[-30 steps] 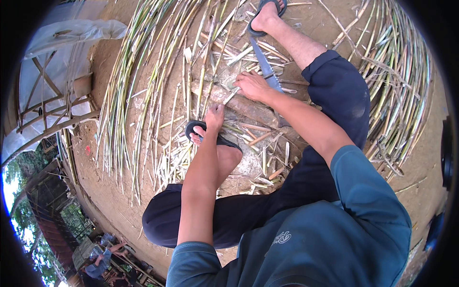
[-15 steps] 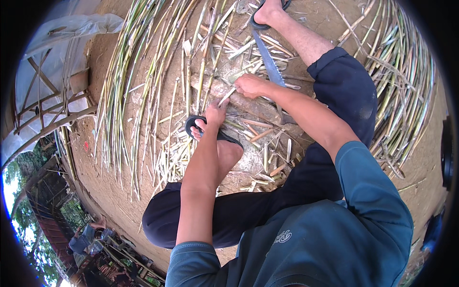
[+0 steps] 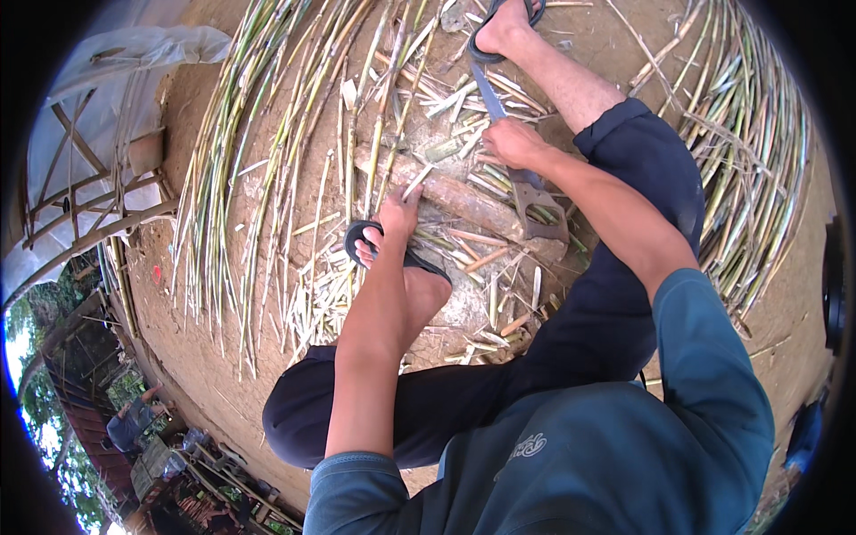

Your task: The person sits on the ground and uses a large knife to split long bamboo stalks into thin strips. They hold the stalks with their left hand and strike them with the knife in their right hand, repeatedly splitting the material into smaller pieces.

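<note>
Just one view here: left fisheye of a head-worn pair, pointing down past the wearer's shirt point(image 3: 615, 455) at the dirt ground point(image 3: 203, 361), shirt super close, ground a bit farther off.

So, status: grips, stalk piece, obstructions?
Left grip pinching short stalk piece. Right grip over saw, hold unclear. Loose cut pieces on both sides of log.

Right hand point(image 3: 515, 143) now off stick point(image 3: 415, 181), over saw point(image 3: 524, 190)
</note>
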Motion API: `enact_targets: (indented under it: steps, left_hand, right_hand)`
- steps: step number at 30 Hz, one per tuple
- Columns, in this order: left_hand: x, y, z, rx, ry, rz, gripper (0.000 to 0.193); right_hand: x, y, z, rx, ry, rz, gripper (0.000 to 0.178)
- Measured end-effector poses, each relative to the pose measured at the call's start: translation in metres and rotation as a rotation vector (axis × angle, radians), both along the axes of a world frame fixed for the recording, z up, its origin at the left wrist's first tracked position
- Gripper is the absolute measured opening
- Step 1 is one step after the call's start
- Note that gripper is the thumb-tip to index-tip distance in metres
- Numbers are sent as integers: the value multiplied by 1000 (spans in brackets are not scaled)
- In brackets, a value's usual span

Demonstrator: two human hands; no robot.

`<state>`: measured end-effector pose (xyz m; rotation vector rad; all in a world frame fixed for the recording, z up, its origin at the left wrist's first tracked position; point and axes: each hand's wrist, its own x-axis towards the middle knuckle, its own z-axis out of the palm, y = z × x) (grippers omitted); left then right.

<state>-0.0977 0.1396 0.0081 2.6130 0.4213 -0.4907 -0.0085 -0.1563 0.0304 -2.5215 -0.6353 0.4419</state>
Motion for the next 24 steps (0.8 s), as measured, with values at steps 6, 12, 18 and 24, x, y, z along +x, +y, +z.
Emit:
enact_targets:
  steps: [6,12,18,24]
  left_hand:
    - [-4,-12,4,92,-377,113,50]
    - [29,3,31,232,-452,35,30]
    - [58,28,34,165,-74,-55,34]
    - [60,40,48,312,189,-190,32]
  right_hand:
    - [-16,16,41,52,-94,-177,24]
    - [-45,8,68,-327,246,-231,19]
    - [-94,-3,69,-537,392,22,29]
    - [-95,6,62,-539,344,7,28]
